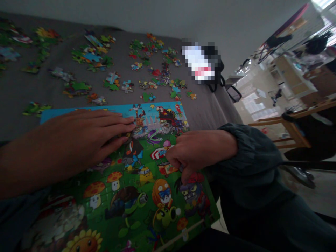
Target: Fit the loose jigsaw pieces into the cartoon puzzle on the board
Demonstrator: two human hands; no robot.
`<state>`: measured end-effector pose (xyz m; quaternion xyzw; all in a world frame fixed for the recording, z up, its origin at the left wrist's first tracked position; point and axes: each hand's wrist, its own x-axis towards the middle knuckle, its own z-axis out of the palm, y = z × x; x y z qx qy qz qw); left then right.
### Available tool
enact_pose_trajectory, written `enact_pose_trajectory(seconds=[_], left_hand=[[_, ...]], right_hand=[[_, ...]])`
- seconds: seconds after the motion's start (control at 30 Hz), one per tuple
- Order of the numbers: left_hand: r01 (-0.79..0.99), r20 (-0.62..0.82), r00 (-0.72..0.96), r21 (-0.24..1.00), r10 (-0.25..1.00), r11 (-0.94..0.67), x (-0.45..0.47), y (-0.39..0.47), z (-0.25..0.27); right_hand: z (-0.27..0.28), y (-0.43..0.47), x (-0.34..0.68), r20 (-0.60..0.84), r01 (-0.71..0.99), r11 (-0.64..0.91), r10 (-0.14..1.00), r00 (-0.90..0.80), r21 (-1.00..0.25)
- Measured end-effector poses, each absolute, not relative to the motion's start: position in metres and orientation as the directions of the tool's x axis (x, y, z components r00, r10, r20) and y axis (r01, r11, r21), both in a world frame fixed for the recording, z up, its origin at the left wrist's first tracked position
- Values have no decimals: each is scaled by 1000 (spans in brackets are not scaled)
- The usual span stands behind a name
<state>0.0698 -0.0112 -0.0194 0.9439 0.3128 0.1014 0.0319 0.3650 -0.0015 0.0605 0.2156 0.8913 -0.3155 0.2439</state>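
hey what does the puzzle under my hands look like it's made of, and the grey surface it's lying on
The puzzle looks like printed cardboard with a slightly glossy face: thin, flat, interlocking seams. The grey surface looks like matte woven fabric, perhaps a bedsheet; it drapes softly over the edge.

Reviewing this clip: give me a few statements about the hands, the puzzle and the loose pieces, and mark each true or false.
1. The left hand lies flat, fingers extended, on the puzzle board. True.
2. The right hand is raised well above the board. False: its curled fingers press down on the picture.
3. Loose puzzle pieces are scattered on the grey surface beyond the board. True.
4. The board's picture is mostly red. False: it is mostly green with a blue top.
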Motion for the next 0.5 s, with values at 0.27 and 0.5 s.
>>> enact_pose_trajectory(seconds=[0.27,0.5], left_hand=[[583,170,783,137,599,-801,70,-13,-18],[586,180,777,143,603,-798,71,-12,-17]], right_hand=[[60,-2,366,-587,535,713,214,-781,-452],[60,-1,366,-556,509,738,220,-802,-442]])
